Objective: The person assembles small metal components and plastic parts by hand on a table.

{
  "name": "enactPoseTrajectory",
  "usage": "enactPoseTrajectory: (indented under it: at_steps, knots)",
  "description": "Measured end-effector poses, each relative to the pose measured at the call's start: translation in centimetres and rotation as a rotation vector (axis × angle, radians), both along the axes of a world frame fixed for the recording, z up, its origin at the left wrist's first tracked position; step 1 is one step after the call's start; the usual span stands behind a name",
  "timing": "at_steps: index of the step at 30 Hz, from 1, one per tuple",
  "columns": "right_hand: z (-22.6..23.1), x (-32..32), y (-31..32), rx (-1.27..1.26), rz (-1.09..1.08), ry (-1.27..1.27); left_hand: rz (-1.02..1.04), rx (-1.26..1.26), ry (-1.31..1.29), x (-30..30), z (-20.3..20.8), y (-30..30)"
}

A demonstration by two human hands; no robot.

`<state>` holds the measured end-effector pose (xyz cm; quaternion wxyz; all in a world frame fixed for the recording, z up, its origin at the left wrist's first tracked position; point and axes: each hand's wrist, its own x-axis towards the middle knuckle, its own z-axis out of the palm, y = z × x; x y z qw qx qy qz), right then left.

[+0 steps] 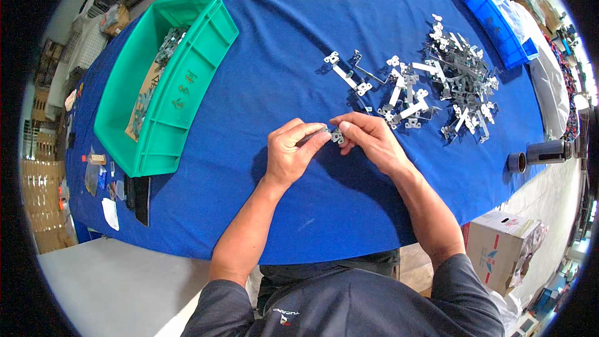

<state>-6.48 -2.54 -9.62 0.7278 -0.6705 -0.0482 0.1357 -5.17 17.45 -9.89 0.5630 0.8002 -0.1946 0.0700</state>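
Note:
Over the middle of the blue cloth, my left hand (291, 151) and my right hand (373, 141) meet around a small metal bracket (337, 136). Thumb and forefinger of each hand pinch it from either side, and the fingertips cover much of it. Just beyond my right hand lie several loose silvery metal brackets (399, 97) with flat, holed ends. Farther right a tangled heap of the same brackets (462, 65) is piled up. At the left stands a green plastic bin (195, 87) with metal parts and cardboard inside.
A blue plastic bin (493, 25) with clear plastic wrap sits at the far right edge. Near the right edge lies a dark cylindrical bottle (546, 151) beside a dark round cup (516, 162). A cardboard box (499, 246) stands below right. Small items and a dark phone-like slab (142, 200) are at left.

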Motion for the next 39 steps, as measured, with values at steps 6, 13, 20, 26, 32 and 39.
enactPoseTrajectory:
  at_steps: [6, 13, 20, 26, 32, 39]
  knots:
    - [-0.7, -0.1, 0.1, -0.041, -0.079, -0.028, -0.072, 0.014, -0.016, 0.0, 0.0, 0.0]
    - [0.9, -0.2, 0.0, -0.197, -0.075, 0.103, 0.061, -0.060, -0.019, -0.1, 0.3, 0.1]
    - [1.4, -0.6, 0.3, -0.292, -0.023, -0.007, 0.081, -0.079, 0.011, 0.0, 0.2, 0.0]
    - [1.2, -0.6, 0.4, -0.311, -0.023, -0.051, 0.025, -0.032, 0.005, 0.1, 0.2, 0.2]
    - [0.2, -0.3, 0.1, -0.082, -0.053, 0.017, -0.013, -0.014, -0.015, 0.0, -0.1, 0.0]
    - [0.1, -0.1, -0.2, -0.084, 0.019, 0.038, -0.088, 0.047, -0.020, 0.2, -0.1, 0.0]
